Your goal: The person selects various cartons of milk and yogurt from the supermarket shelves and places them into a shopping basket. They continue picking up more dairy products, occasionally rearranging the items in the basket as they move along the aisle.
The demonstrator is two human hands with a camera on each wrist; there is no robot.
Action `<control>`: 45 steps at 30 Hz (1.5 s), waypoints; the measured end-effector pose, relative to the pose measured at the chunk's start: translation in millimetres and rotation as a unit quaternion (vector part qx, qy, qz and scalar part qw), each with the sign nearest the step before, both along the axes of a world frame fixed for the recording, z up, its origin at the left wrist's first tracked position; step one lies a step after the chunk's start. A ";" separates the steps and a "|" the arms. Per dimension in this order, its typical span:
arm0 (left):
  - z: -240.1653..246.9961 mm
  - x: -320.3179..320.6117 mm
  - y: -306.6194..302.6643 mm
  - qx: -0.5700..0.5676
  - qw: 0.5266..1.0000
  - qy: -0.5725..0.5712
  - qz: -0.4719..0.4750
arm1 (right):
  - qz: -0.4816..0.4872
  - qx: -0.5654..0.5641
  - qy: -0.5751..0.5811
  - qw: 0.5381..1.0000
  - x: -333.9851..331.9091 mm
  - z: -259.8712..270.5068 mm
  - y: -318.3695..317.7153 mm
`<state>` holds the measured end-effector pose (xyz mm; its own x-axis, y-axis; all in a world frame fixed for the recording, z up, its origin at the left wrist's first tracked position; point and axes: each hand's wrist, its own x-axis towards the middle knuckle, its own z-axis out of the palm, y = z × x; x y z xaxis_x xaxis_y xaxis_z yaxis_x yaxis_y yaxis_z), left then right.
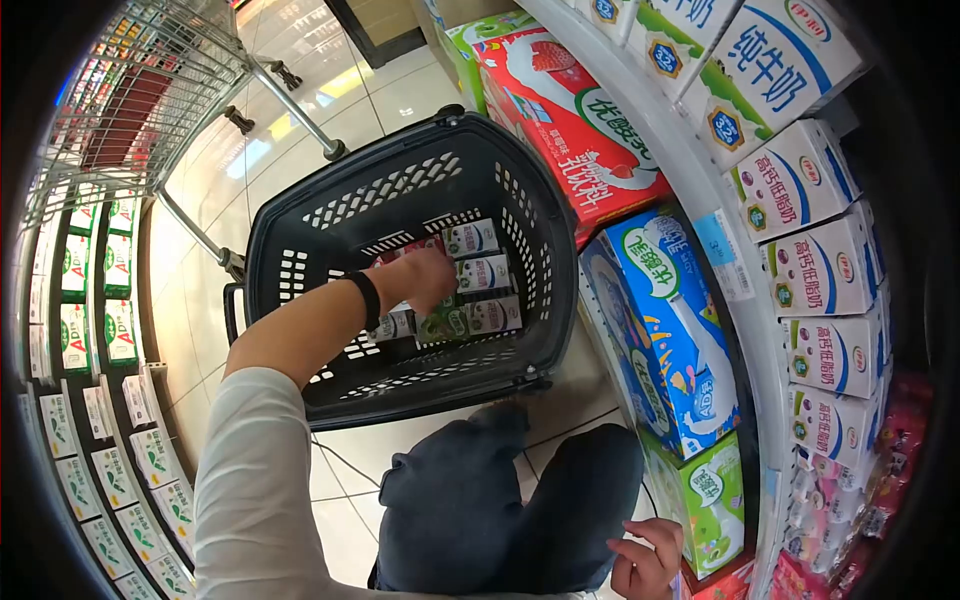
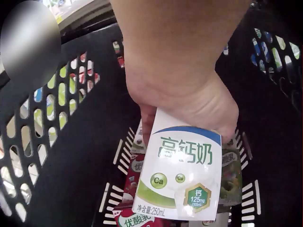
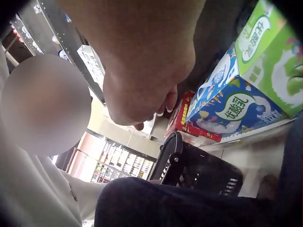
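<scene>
Inside the black shopping basket (image 1: 556, 345), my left hand (image 1: 428, 280) grips a white high-calcium milk carton (image 2: 182, 175) by its upper end, the fingers partly hidden behind it. Small drink cartons lie side by side on the basket floor beneath, among them a white milk carton (image 1: 492, 316), a green carton (image 2: 230, 182) and a red yogurt-drink carton (image 2: 132, 175). My right hand (image 1: 650, 560) holds nothing; its fingers hang loosely bent beside my right knee, near the green drink box (image 1: 712, 505).
A metal shopping cart (image 1: 150, 100) stands beyond the basket. Large red (image 1: 575, 130) and blue (image 1: 675, 330) drink boxes line the right side, below a shelf of white milk packs (image 1: 825, 355). Another shelf of cartons (image 1: 120, 480) runs along the left.
</scene>
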<state>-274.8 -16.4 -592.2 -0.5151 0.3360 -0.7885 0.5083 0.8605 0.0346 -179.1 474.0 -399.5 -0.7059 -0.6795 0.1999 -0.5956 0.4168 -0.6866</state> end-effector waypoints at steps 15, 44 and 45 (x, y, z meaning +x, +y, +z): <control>-18.2 -10.3 21.8 -0.037 0.999 -0.026 0.019 | 0.002 0.002 -0.007 1.000 13.5 -9.2 13.8; 1.3 80.7 -6.4 0.164 0.824 0.204 0.503 | 0.002 -0.012 -0.007 1.000 21.7 -11.6 27.5; 13.8 88.3 -5.4 0.128 0.854 0.180 0.472 | 0.000 -0.014 -0.006 1.000 22.3 -12.6 28.7</control>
